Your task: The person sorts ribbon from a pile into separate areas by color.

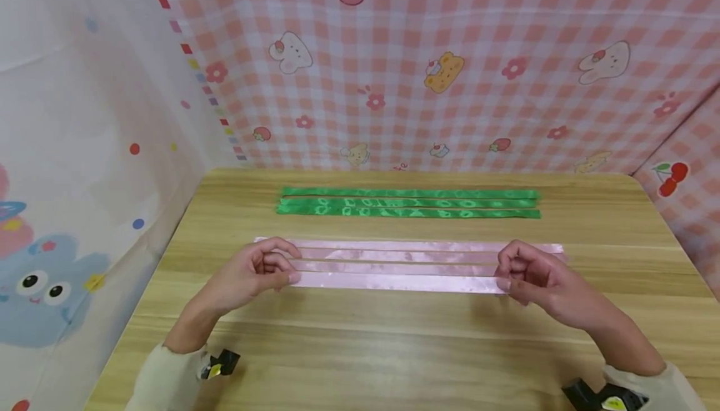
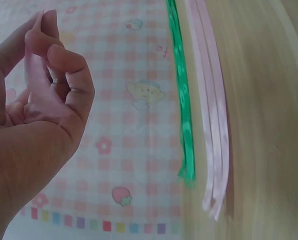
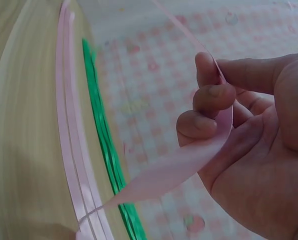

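A pink satin ribbon [image 1: 394,283] is stretched between my two hands in the head view. My left hand [image 1: 253,277] pinches it between thumb and fingers, and in the left wrist view a bit of pink ribbon [image 2: 41,92] lies across the curled fingers. Toward the other end, my right hand [image 1: 545,283] pinches the ribbon too. In the right wrist view the held ribbon [image 3: 164,170] twists as it runs out from the palm. Behind it, more pink ribbons [image 2: 216,115] lie side by side on the table, partly hidden by the hands and held ribbon in the head view.
Three green ribbons [image 1: 407,203] lie in parallel near the back of the wooden table [image 1: 388,348]. A pink checked cloth [image 1: 394,42] hangs behind the table, and a white printed cloth [image 1: 84,117] hangs at the left.
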`<state>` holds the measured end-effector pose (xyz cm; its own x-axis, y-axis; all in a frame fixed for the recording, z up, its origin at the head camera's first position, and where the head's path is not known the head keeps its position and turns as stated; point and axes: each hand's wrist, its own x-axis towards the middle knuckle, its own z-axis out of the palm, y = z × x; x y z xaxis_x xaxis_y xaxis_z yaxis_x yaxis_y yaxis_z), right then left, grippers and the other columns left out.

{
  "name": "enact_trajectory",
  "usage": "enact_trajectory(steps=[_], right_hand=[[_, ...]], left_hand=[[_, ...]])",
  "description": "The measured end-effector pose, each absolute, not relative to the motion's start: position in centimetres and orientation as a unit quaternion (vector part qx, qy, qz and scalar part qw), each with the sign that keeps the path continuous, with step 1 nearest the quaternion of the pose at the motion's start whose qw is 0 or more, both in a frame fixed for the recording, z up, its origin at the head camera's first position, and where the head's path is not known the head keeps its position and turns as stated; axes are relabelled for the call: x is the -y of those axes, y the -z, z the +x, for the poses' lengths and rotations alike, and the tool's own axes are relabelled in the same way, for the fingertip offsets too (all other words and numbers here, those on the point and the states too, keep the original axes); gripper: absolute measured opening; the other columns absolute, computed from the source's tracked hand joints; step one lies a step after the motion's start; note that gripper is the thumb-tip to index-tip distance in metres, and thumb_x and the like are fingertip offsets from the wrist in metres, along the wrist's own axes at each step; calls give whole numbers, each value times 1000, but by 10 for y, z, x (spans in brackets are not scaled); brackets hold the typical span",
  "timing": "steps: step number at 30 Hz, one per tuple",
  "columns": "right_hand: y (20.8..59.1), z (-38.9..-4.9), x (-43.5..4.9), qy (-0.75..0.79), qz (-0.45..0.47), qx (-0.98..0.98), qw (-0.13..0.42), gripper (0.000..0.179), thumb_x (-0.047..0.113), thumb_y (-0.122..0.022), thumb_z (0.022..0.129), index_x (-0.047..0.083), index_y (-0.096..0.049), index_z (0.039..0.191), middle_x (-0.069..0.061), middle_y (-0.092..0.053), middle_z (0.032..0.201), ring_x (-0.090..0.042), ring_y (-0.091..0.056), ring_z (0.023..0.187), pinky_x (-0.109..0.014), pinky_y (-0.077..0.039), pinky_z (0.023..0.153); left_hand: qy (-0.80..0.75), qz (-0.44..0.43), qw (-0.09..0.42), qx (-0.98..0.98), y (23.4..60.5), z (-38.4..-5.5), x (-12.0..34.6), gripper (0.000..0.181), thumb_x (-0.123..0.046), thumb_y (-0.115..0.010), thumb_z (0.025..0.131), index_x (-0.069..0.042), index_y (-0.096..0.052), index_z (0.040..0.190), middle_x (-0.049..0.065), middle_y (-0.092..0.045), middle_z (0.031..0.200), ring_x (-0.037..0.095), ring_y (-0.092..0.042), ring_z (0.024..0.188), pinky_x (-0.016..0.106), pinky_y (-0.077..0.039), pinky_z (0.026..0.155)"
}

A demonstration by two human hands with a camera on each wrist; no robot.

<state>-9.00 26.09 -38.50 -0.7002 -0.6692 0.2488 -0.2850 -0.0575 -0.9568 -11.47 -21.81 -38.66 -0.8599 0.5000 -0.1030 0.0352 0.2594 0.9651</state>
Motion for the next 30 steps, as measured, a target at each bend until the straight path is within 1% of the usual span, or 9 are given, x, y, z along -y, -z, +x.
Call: enact_trajectory(steps=[3,7,12,15,17,19,21,24,30], right_hand=[[388,-88,-276,621,-342,-689,150,24,-22,-42,94,0,-46,104,-9,-45,74,-24,-39,61,-35,-36,47],[393,-87,-294,619,-340,-693,145,25,-23,-42,93,-2,-47,106,-9,-46,76,-23,-41,63,-35,-37,48],[397,-85,-315,596,-320,-724,136,26,-23,-45,92,0,-48,106,-8,-52,81,-23,-47,68,-35,-40,52],[401,-84,-327,576,-303,-748,130,25,-21,-47,93,1,-50,105,-7,-57,87,-20,-52,73,-34,-43,57],[406,-85,-335,574,-300,-751,128,25,-21,-46,93,-1,-50,106,-7,-59,91,-17,-55,77,-34,-43,59],[410,-86,-342,571,-288,-757,131,24,-21,-46,93,-1,-50,106,-5,-60,93,-14,-59,81,-30,-47,63],[414,-88,-348,569,-273,-763,139,22,-20,-46,94,-2,-50,106,-4,-61,95,-12,-62,85,-26,-51,67],[420,-89,-353,558,-250,-777,148,17,-17,-47,96,-3,-51,106,-4,-60,96,-13,-63,87,-24,-55,73],[433,-92,-362,528,-227,-806,141,13,-15,-51,95,-4,-52,101,-4,-58,92,-13,-62,83,-25,-55,71]], left_hand=[[-578,170,191,-775,390,-116,224,33,-6,-70,92,3,-56,120,2,-72,88,11,-65,74,26,-53,65],[-584,173,189,-770,392,-117,232,34,-6,-69,93,2,-55,122,3,-72,91,13,-66,77,28,-55,67],[-584,145,189,-776,394,-118,240,34,-8,-69,93,-4,-56,123,3,-73,93,24,-70,83,33,-58,75],[-577,112,181,-789,396,-119,244,35,-9,-70,92,-2,-54,123,3,-73,92,27,-70,85,34,-58,78],[-574,98,174,-794,399,-119,247,38,-7,-70,92,2,-52,124,3,-73,91,27,-71,86,34,-57,78],[-569,90,169,-800,402,-119,250,40,-7,-69,92,5,-51,124,3,-73,91,25,-70,85,33,-57,77],[-567,87,165,-802,406,-120,253,40,-7,-69,92,6,-50,124,3,-73,91,23,-70,84,33,-56,76],[-567,85,163,-803,412,-120,257,39,-9,-68,93,7,-50,124,2,-73,91,21,-69,83,32,-56,75],[-571,78,166,-800,423,-123,266,38,-6,-66,94,8,-50,125,-3,-72,89,19,-67,84,31,-55,75]])
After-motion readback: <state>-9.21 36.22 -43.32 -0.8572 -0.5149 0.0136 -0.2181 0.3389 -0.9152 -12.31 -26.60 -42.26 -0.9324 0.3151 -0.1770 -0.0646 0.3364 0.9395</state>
